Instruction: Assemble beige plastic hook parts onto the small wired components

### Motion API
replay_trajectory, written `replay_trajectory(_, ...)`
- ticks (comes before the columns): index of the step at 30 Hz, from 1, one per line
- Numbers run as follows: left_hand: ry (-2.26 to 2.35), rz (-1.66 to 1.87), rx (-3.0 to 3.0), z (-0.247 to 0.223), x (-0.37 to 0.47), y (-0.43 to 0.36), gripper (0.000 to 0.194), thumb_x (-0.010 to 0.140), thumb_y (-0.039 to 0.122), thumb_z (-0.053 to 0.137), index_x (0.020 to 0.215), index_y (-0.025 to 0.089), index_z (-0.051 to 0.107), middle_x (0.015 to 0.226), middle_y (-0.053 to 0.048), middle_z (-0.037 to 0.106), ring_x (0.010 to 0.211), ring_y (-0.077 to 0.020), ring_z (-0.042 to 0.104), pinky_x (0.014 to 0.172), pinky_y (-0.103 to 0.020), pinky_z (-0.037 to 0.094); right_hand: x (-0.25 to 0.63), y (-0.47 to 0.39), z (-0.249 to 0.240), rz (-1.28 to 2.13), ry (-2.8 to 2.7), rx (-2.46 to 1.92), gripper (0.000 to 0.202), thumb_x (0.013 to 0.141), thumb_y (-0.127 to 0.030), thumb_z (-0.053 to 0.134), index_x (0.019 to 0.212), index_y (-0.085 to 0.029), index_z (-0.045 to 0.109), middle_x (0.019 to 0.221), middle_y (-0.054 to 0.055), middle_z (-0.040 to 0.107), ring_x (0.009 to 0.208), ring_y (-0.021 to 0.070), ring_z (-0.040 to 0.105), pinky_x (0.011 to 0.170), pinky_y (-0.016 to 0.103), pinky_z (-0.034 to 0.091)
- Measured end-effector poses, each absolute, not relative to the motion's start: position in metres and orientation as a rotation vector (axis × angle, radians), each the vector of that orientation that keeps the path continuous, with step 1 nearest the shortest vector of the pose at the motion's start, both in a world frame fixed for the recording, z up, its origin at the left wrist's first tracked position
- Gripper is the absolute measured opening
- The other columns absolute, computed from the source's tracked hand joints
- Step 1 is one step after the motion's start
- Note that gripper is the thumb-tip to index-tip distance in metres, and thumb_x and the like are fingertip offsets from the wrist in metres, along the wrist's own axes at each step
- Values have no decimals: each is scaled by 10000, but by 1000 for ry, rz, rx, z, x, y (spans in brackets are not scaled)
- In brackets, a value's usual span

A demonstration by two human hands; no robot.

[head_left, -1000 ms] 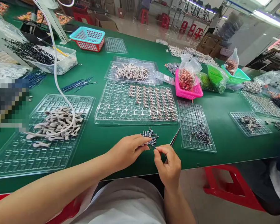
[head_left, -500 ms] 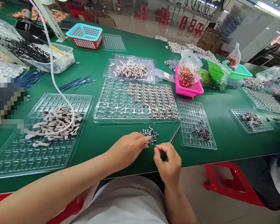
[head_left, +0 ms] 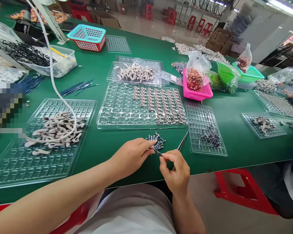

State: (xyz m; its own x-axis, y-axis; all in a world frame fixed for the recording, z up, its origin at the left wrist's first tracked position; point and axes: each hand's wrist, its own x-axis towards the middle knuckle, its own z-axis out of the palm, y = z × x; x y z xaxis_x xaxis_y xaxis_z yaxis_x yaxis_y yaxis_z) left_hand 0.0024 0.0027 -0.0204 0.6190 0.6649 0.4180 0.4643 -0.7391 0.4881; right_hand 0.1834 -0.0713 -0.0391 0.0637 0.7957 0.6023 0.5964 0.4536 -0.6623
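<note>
A small heap of dark components with thin wire leads [head_left: 159, 141] lies on the green table near its front edge. My left hand [head_left: 134, 155] reaches to the heap's left side, its fingers together around something too small to make out. Just right of it, my right hand [head_left: 176, 169] pinches a thin dark piece between thumb and index finger. Tweezers [head_left: 183, 141] point up and to the right from behind my right hand; how they are held is hidden. Beyond the heap sits a clear tray [head_left: 117, 122], partly filled with small grey-white parts.
On the left, a clear tray [head_left: 63, 165] bears loose grey parts under a white cable [head_left: 54, 78]. A tray of dark components [head_left: 194, 148] is at the right. Farther back are a pink basket [head_left: 197, 95] and a blue basket [head_left: 97, 39]. A red stool [head_left: 246, 198] stands at lower right.
My left hand's fingers have shifted slightly on the heap. My right hand has moved a little, with the thin piece still between its fingertips.
</note>
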Motion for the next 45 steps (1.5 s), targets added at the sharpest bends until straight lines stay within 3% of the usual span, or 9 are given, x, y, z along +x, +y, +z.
replay_trajectory(21,903,855,2461,-19,1,4,255,1018,272,489,1126,130,672,894,-82,761,761,-180,709,692,-291,581,183,-72,-35,332,-1582,-1289,136,875,-96,621,942,-214,635,811,9,667,718,138,627,669,283,521)
replay_trajectory(45,736,770,2626,-14,5,2,219,989,137,487,1136,109,648,841,-80,752,729,-197,631,661,-331,551,181,-69,-37,260,-1698,-1317,107,885,-108,600,918,-208,616,798,19,673,714,145,596,682,311,503)
